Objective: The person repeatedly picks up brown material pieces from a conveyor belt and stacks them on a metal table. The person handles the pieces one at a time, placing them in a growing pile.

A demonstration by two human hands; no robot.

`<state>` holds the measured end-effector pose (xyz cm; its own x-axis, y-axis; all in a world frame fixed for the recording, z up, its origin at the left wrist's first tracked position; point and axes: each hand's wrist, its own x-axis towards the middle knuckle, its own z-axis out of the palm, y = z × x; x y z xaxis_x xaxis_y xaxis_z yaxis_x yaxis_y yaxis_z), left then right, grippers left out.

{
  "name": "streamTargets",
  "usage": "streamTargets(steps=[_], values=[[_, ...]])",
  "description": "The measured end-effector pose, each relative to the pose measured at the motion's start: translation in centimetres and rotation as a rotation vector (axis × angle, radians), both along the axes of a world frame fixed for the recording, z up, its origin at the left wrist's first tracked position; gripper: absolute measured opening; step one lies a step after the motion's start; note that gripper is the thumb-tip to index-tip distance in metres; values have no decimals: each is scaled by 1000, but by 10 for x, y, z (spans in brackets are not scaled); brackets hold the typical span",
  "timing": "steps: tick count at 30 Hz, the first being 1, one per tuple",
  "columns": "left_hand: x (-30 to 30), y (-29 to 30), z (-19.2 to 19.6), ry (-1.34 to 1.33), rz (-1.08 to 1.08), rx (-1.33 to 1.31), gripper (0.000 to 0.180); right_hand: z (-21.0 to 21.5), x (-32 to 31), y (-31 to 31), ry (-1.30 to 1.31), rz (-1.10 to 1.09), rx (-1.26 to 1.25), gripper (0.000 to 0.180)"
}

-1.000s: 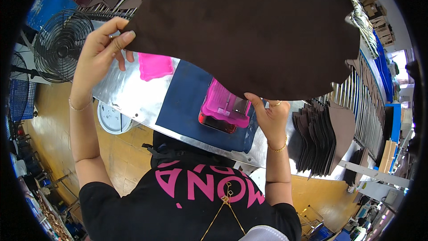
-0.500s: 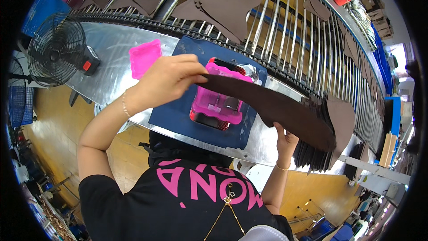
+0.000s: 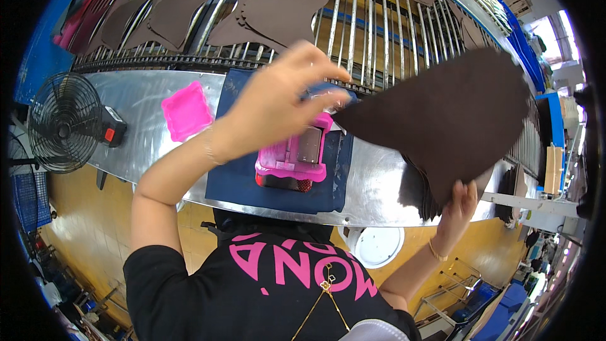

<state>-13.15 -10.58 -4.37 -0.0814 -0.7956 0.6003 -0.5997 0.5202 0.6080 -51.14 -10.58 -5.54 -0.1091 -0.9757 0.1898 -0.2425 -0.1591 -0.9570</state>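
A large dark brown cut sheet, perhaps leather [image 3: 448,113], is raised above the right part of the metal table. My right hand [image 3: 459,205] pinches its lower edge. The sheet's pointed left corner lies just beside the fingertips of my left hand [image 3: 281,101], which is slightly blurred; its thumb and fingers are apart and hold nothing. Beneath that hand sits a bright pink plastic tray [image 3: 278,165] on a black and red object [image 3: 287,182], partly covered by my hand. Below the raised sheet shows a stack of similar brown pieces [image 3: 415,191], mostly hidden.
A dark blue mat [image 3: 237,184] covers part of the metal table [image 3: 142,113]. A second pink tray [image 3: 187,111] lies left of it, and a black fan [image 3: 64,127] stands farther left. Beyond, a rack of metal rods [image 3: 344,25] bears several brown pieces [image 3: 271,9].
My left hand has let go of the sheet's corner and opened. My right hand has moved right with the sheet, which has turned to show its broad face. The view has shifted too.
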Motion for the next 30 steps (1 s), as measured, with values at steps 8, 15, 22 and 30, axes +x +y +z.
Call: streamTargets(steps=[8,15,22,30], values=[[90,67,-2,357,483,218,31,-50,88,-178,302,156,-89,17],[136,133,-37,615,712,416,34,-106,60,-285,213,221,361,38],[143,142,-54,693,778,443,36,-176,40,-335,435,235,501,38],[133,129,-55,687,718,457,39,-108,83,-248,714,30,-197,52]])
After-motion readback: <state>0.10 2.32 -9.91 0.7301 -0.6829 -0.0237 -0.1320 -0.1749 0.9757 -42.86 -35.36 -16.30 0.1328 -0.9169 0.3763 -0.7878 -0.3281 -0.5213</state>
